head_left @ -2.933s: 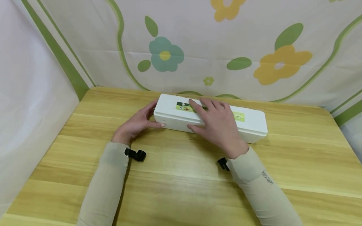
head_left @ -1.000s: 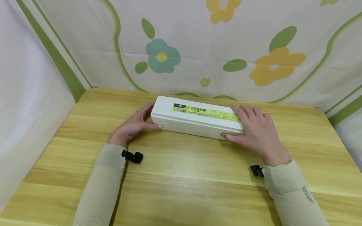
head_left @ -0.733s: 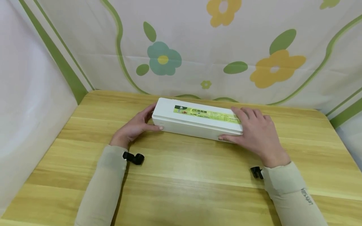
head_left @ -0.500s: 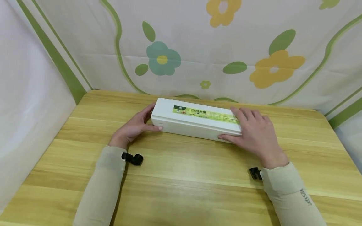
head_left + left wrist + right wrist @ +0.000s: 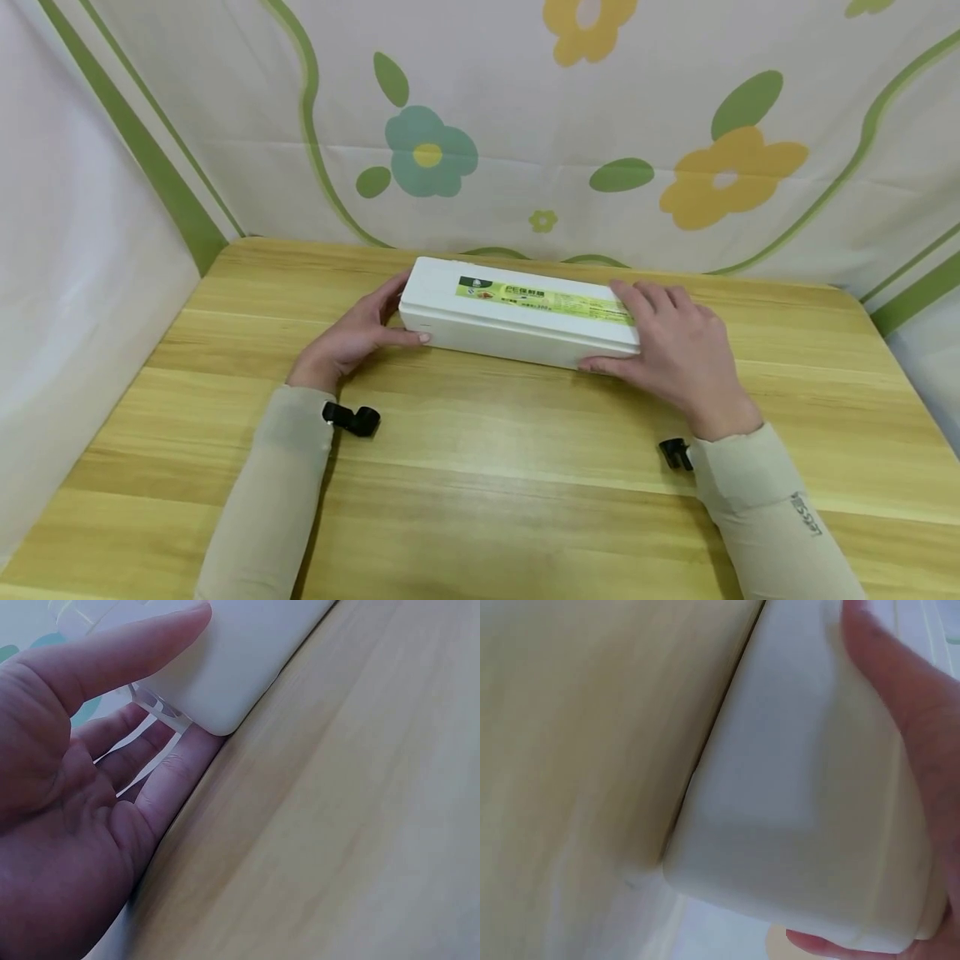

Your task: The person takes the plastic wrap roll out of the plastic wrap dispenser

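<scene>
A long white cling film box point(image 5: 442, 287) with a green and yellow label point(image 5: 540, 300) lies on the table toward the back, its lid down. My left hand point(image 5: 356, 333) holds its left end. The thumb point(image 5: 142, 652) lies along the front side, and the other fingers reach round behind the end, partly hidden by the box. At the right end, my right hand point(image 5: 678, 358) grips the box from above. Its thumb point(image 5: 900, 671) is on the front face in the right wrist view, while the fingers go over the lid. That hand covers the right end in the head view.
The wooden table point(image 5: 465, 500) stretches out in front of the box. Behind it hangs a white cloth point(image 5: 510, 108) printed with flowers, close to the back edge. Another pale cloth point(image 5: 82, 275) closes off the left side. Each wrist carries a black camera mount point(image 5: 352, 419).
My right hand has slid from the middle of the lid to the right end of the box, uncovering the label. The left hand keeps its hold. Over the last second almost nothing has moved.
</scene>
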The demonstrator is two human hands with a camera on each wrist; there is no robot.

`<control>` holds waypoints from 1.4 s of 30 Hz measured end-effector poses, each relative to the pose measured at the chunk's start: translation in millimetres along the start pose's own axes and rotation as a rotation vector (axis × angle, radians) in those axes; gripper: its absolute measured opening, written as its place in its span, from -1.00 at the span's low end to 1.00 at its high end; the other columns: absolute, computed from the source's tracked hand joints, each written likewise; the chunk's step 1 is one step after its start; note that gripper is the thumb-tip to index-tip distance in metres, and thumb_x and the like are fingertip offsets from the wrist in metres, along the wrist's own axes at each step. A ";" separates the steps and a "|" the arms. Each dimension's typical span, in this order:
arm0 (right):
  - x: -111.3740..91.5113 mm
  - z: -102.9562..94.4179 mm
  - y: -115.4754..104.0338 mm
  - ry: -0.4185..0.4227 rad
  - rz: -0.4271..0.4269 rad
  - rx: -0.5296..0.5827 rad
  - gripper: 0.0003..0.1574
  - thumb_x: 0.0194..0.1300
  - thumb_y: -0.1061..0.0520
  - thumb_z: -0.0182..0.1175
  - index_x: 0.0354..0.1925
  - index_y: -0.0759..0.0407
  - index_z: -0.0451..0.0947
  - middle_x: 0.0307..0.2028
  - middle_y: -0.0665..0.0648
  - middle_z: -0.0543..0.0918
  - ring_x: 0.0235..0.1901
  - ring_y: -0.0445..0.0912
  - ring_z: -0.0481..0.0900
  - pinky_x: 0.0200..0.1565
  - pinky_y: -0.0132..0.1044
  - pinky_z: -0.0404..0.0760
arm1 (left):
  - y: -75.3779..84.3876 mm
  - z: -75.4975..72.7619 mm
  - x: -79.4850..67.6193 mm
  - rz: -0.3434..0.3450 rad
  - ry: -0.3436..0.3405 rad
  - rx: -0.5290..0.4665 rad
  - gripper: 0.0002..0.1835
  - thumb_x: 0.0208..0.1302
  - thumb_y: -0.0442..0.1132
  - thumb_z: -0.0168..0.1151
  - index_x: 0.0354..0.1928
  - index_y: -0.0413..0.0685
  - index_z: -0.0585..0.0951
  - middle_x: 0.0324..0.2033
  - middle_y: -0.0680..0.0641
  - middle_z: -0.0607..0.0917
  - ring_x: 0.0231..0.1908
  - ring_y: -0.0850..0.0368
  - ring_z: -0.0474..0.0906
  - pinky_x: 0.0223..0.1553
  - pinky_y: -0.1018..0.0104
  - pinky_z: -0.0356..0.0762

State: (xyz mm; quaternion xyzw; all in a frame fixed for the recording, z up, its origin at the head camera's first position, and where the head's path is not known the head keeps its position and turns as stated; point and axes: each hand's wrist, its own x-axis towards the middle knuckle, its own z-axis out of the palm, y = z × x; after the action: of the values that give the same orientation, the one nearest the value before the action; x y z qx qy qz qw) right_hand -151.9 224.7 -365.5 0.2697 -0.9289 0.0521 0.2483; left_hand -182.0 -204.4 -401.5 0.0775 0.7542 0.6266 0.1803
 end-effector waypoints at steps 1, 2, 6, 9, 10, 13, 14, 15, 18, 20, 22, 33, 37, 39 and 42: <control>-0.4 0.1 -0.1 0.001 0.001 0.003 0.49 -0.32 -0.64 0.64 0.43 0.12 0.50 0.06 0.33 0.75 -0.03 0.36 0.73 -0.34 0.31 0.71 | 0.6 0.0 -0.1 0.000 0.002 0.001 0.18 0.18 -0.35 0.63 0.73 0.30 0.14 0.67 0.08 0.23 0.66 0.05 0.06 0.68 -0.12 -0.02; -0.7 0.1 -0.5 0.003 0.002 0.007 0.48 -0.30 -0.63 0.64 0.44 0.11 0.50 0.06 0.34 0.75 -0.02 0.36 0.72 -0.37 0.30 0.71 | 1.1 0.0 -0.1 -0.001 0.003 0.001 0.18 0.18 -0.35 0.63 0.73 0.31 0.15 0.67 0.08 0.23 0.67 0.06 0.06 0.68 -0.12 -0.01; -2.3 0.1 -1.7 0.016 0.007 0.024 0.45 -0.29 -0.58 0.67 0.44 0.09 0.51 0.08 0.36 0.75 0.00 0.38 0.71 -0.47 0.28 0.67 | 2.2 0.4 0.2 -0.008 0.003 0.002 0.18 0.19 -0.34 0.64 0.73 0.35 0.14 0.68 0.10 0.22 0.68 0.07 0.03 0.68 -0.12 -0.02; -2.8 0.2 -1.2 0.033 0.012 0.031 0.46 -0.35 -0.57 0.70 0.43 0.09 0.54 0.06 0.37 0.76 -0.01 0.38 0.72 -0.53 0.25 0.65 | 2.3 1.0 0.8 -0.012 -0.002 0.002 0.18 0.19 -0.34 0.63 0.73 0.36 0.13 0.68 0.11 0.21 0.68 0.08 0.03 0.69 -0.11 -0.03; -2.6 0.5 -0.6 0.041 0.010 0.028 0.46 -0.36 -0.58 0.70 0.42 0.09 0.55 0.05 0.37 0.76 -0.02 0.38 0.72 -0.55 0.24 0.64 | 2.6 1.2 0.9 -0.010 -0.002 0.001 0.18 0.19 -0.34 0.63 0.73 0.36 0.13 0.68 0.11 0.21 0.68 0.08 0.03 0.69 -0.11 -0.04; -1.2 2.2 2.0 0.071 -0.003 0.014 0.46 -0.39 -0.61 0.67 0.38 0.09 0.58 0.00 0.36 0.78 -0.06 0.36 0.75 -0.60 0.18 0.61 | 4.3 0.9 0.8 -0.006 -0.001 -0.003 0.19 0.19 -0.36 0.63 0.73 0.34 0.14 0.68 0.10 0.22 0.68 0.07 0.02 0.69 -0.11 -0.06; -0.4 3.0 2.7 0.080 -0.009 0.009 0.45 -0.40 -0.63 0.67 0.36 0.09 0.59 -0.01 0.36 0.79 -0.08 0.36 0.76 -0.61 0.16 0.61 | 4.8 0.6 0.8 -0.006 0.000 -0.004 0.19 0.19 -0.37 0.63 0.73 0.34 0.14 0.68 0.09 0.22 0.68 0.07 0.02 0.69 -0.11 -0.06; 0.3 3.3 3.6 0.086 -0.015 0.008 0.44 -0.35 -0.68 0.62 0.35 0.09 0.60 -0.02 0.36 0.80 -0.09 0.35 0.77 -0.62 0.14 0.60 | 5.4 0.3 0.6 -0.005 0.001 -0.004 0.18 0.18 -0.37 0.63 0.73 0.33 0.14 0.68 0.09 0.21 0.68 0.07 0.01 0.69 -0.11 -0.07; 2.8 3.3 4.2 0.086 -0.019 0.014 0.38 -0.34 -0.66 0.63 0.30 0.09 0.62 -0.02 0.34 0.81 -0.11 0.33 0.79 -0.64 0.09 0.58 | 6.8 -0.3 -0.4 -0.004 0.005 -0.009 0.19 0.18 -0.38 0.63 0.73 0.32 0.14 0.69 0.09 0.20 0.69 0.08 -0.01 0.70 -0.10 -0.07; 3.8 2.6 3.9 0.075 -0.009 0.021 0.35 -0.34 -0.64 0.64 0.29 0.08 0.62 -0.01 0.34 0.81 -0.11 0.32 0.80 -0.64 0.09 0.57 | 7.0 -0.4 -0.9 -0.003 0.007 -0.008 0.20 0.17 -0.38 0.63 0.73 0.32 0.14 0.69 0.09 0.18 0.70 0.09 -0.04 0.70 -0.10 -0.09; 4.0 1.9 3.1 0.058 0.007 0.024 0.35 -0.38 -0.60 0.69 0.29 0.07 0.62 0.01 0.33 0.81 -0.09 0.31 0.80 -0.64 0.08 0.56 | 6.7 -0.3 -1.5 -0.001 0.010 -0.009 0.20 0.16 -0.39 0.64 0.73 0.31 0.13 0.70 0.08 0.18 0.71 0.09 -0.05 0.71 -0.10 -0.11; 3.6 -2.4 4.9 0.045 -0.021 -0.019 0.51 -0.49 -0.76 0.57 0.35 0.01 0.63 0.02 0.32 0.81 -0.07 0.34 0.77 -0.45 0.14 0.68 | 0.2 2.3 -1.9 0.001 0.010 -0.002 0.18 0.16 -0.38 0.65 0.72 0.28 0.17 0.67 0.08 0.23 0.68 0.07 0.04 0.68 -0.10 0.01; 5.2 -4.4 7.4 0.058 -0.066 -0.022 0.48 -0.47 -0.74 0.53 0.38 -0.02 0.64 0.03 0.32 0.80 -0.08 0.37 0.76 0.02 0.31 0.67 | 1.6 2.6 -1.5 0.006 0.014 0.003 0.18 0.16 -0.38 0.65 0.72 0.28 0.17 0.66 0.07 0.25 0.67 0.07 0.06 0.67 -0.09 0.03; 5.2 -5.1 7.9 0.044 -0.071 -0.003 0.45 -0.43 -0.69 0.57 0.39 -0.03 0.63 0.05 0.33 0.79 -0.07 0.37 0.75 0.02 0.34 0.66 | 2.1 2.9 -1.5 0.005 0.011 0.003 0.18 0.16 -0.38 0.64 0.72 0.28 0.16 0.66 0.07 0.24 0.67 0.06 0.06 0.67 -0.09 0.03; 5.2 -6.3 7.6 0.015 -0.071 0.028 0.40 -0.35 -0.59 0.64 0.41 0.00 0.61 0.08 0.35 0.77 -0.03 0.37 0.74 -0.13 0.32 0.71 | 2.6 3.2 -1.6 0.004 0.012 0.010 0.20 0.17 -0.38 0.64 0.73 0.29 0.14 0.68 0.07 0.22 0.68 0.06 0.04 0.69 -0.09 -0.01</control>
State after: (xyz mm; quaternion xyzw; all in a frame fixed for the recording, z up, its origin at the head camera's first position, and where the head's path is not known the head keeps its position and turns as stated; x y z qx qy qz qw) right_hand -156.9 230.1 -357.2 0.3055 -0.9161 0.0583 0.2532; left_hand -179.6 -201.5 -399.2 0.0761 0.7583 0.6235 0.1742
